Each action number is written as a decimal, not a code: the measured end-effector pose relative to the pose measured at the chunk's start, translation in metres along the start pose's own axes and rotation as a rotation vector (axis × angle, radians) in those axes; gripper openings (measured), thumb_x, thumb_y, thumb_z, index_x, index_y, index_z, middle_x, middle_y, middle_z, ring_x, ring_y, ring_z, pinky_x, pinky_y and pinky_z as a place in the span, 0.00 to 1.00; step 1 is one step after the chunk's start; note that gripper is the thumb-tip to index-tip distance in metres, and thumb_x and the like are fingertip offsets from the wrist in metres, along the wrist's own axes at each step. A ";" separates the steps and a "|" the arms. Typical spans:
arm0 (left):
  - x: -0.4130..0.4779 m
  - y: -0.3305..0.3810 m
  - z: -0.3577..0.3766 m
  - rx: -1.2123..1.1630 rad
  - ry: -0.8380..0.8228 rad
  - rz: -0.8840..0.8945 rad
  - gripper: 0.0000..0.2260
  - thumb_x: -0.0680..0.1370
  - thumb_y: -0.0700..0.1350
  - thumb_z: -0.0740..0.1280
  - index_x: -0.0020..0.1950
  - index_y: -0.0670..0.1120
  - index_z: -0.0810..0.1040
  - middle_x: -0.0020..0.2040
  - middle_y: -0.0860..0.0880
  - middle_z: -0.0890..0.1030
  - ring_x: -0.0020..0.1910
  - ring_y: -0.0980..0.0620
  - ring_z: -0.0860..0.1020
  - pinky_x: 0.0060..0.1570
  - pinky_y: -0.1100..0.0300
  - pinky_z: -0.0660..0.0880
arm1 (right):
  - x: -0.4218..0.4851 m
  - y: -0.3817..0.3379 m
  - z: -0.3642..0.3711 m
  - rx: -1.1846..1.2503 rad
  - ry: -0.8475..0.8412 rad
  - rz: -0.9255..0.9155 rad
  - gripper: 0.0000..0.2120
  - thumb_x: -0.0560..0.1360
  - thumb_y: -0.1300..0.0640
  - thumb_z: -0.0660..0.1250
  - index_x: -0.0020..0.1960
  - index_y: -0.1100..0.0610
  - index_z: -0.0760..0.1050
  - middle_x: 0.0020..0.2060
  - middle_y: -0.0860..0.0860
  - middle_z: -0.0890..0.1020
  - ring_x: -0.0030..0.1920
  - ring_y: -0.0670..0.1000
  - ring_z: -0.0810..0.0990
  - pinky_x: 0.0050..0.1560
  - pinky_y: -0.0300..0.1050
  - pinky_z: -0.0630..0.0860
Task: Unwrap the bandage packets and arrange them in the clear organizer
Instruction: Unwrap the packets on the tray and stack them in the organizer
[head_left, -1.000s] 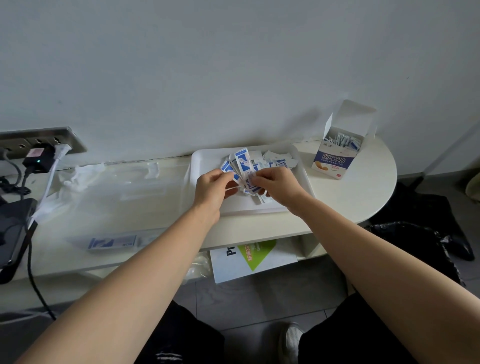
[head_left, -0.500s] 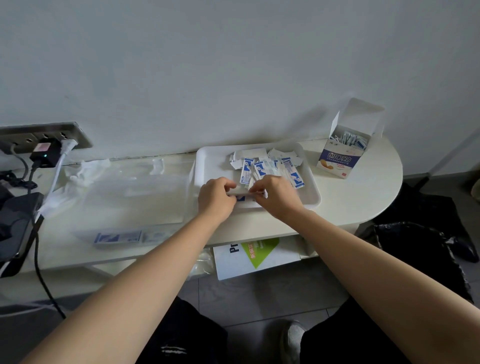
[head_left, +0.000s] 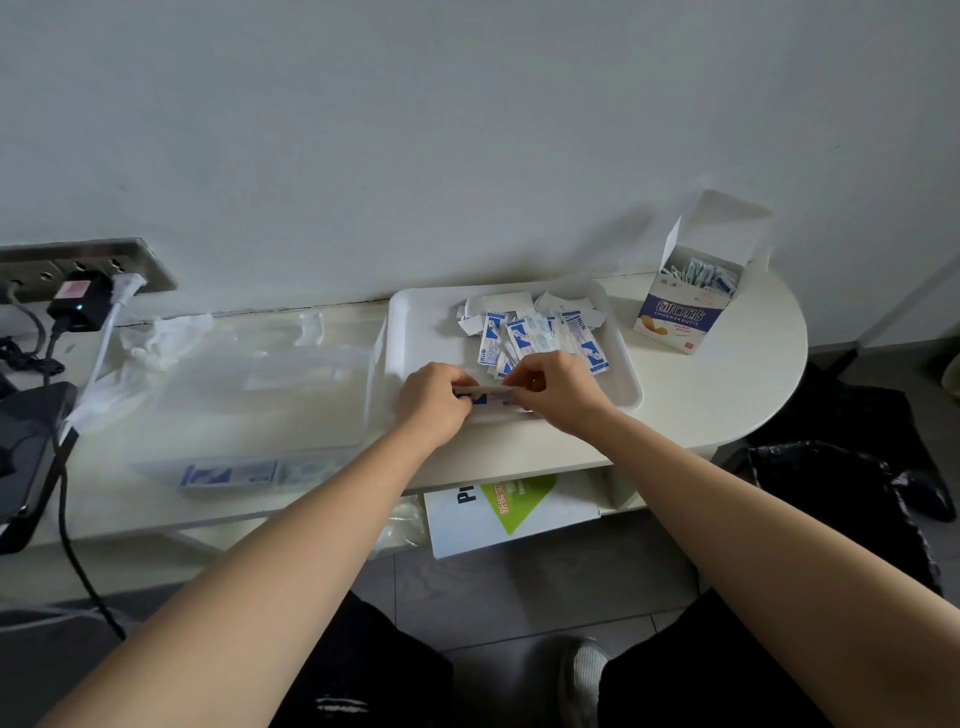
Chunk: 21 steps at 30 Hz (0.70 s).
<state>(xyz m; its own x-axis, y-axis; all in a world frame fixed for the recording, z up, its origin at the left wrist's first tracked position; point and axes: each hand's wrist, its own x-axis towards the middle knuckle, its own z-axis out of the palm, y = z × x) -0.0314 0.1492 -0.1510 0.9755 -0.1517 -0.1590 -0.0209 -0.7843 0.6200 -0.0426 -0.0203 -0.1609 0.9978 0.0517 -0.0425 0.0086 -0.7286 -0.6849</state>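
I see bare desk right of tray, in front of open box: room to pass. Packet pile crowds tray's far half; clear organizer fills desk left.

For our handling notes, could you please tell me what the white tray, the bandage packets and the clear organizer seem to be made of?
White tray: likely plastic, smooth matte, moulded rounded rim. Bandage packets: probably printed paper, thin and creased. Clear organizer: seemingly transparent plastic; the table shows through.

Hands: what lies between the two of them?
In the head view, one bandage packet, its ends pinched by the left hand and right hand, over the near rim of the white tray.
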 end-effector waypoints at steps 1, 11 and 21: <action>0.000 0.000 -0.001 -0.003 0.010 0.001 0.09 0.76 0.40 0.66 0.52 0.48 0.83 0.50 0.47 0.83 0.49 0.47 0.78 0.44 0.60 0.73 | 0.000 0.000 -0.002 0.032 0.005 0.004 0.04 0.71 0.59 0.73 0.46 0.56 0.83 0.35 0.48 0.81 0.35 0.45 0.76 0.36 0.34 0.70; -0.010 0.014 -0.067 -0.019 0.267 0.178 0.07 0.76 0.43 0.67 0.50 0.50 0.85 0.47 0.52 0.85 0.43 0.56 0.78 0.39 0.67 0.64 | -0.001 -0.051 -0.036 0.408 0.126 0.038 0.06 0.67 0.63 0.76 0.43 0.55 0.84 0.35 0.53 0.85 0.34 0.45 0.81 0.44 0.41 0.77; -0.051 -0.087 -0.166 -0.241 0.364 -0.050 0.03 0.71 0.45 0.75 0.44 0.51 0.85 0.42 0.52 0.85 0.41 0.55 0.83 0.46 0.59 0.78 | 0.016 -0.167 0.038 0.376 -0.026 -0.085 0.07 0.68 0.65 0.74 0.44 0.57 0.85 0.38 0.53 0.84 0.36 0.50 0.80 0.34 0.37 0.75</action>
<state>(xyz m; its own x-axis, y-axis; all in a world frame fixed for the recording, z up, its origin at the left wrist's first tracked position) -0.0427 0.3249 -0.0699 0.9885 0.1383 0.0609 0.0377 -0.6160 0.7868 -0.0307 0.1278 -0.0748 0.9925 0.1218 0.0107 0.0612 -0.4195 -0.9057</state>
